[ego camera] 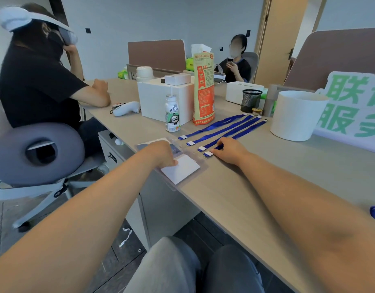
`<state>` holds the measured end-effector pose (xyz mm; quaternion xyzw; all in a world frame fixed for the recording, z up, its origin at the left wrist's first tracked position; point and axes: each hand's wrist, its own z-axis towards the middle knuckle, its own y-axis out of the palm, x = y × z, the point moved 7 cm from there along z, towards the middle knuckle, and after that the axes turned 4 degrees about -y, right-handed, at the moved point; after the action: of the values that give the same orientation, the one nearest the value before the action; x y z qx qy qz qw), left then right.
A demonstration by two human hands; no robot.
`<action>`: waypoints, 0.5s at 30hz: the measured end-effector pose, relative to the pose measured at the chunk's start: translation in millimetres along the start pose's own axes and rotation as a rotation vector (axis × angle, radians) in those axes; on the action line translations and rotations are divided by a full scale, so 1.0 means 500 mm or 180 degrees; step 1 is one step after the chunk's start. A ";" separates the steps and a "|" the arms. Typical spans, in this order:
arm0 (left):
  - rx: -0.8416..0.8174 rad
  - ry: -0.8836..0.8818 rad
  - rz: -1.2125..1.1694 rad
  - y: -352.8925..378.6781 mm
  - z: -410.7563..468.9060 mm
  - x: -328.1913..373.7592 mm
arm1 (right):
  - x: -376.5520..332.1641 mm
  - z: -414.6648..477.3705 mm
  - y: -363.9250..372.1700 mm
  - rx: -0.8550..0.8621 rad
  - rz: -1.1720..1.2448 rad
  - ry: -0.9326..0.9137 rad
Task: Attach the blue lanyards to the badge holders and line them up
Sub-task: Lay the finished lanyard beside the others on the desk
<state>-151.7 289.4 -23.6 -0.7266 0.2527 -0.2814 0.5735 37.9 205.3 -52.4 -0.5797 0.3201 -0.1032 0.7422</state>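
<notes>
Blue lanyard (250, 129), clip end pinched in right grip (228, 150), badge holder (182, 169) just beside under left grip (162, 154), hold unclear

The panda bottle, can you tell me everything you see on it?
The bottle is small, white and looks plastic, with a cartoon panda in green on its label. It stands upright on the table, in front of the white box and left of the orange bag. No hand touches it.
</notes>
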 end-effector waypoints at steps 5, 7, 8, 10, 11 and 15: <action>0.0252 -0.0104 -0.0012 0.021 0.028 -0.014 | 0.010 0.004 -0.003 0.0042 0.0020 0.0086; 0.0392 -0.0133 0.0006 0.018 0.033 -0.020 | 0.010 0.003 -0.003 0.0050 0.0039 0.0080; 0.0441 -0.0129 0.0006 0.017 0.035 -0.020 | 0.010 0.002 -0.004 0.0063 0.0055 0.0081; 0.0556 -0.0098 -0.0013 0.008 0.035 -0.017 | 0.012 -0.001 -0.008 0.0107 0.0083 0.0089; 0.0613 -0.0074 -0.0029 0.004 0.035 -0.013 | 0.013 -0.003 -0.013 0.0135 0.0089 0.0092; 0.0732 0.0114 -0.0143 -0.012 0.034 0.026 | 0.027 -0.020 -0.042 0.0266 0.0101 0.0143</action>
<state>-130.3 293.5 -19.5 -0.6564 0.2126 -0.3343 0.6420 47.1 183.8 -39.1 -0.5406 0.3412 -0.1176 0.7599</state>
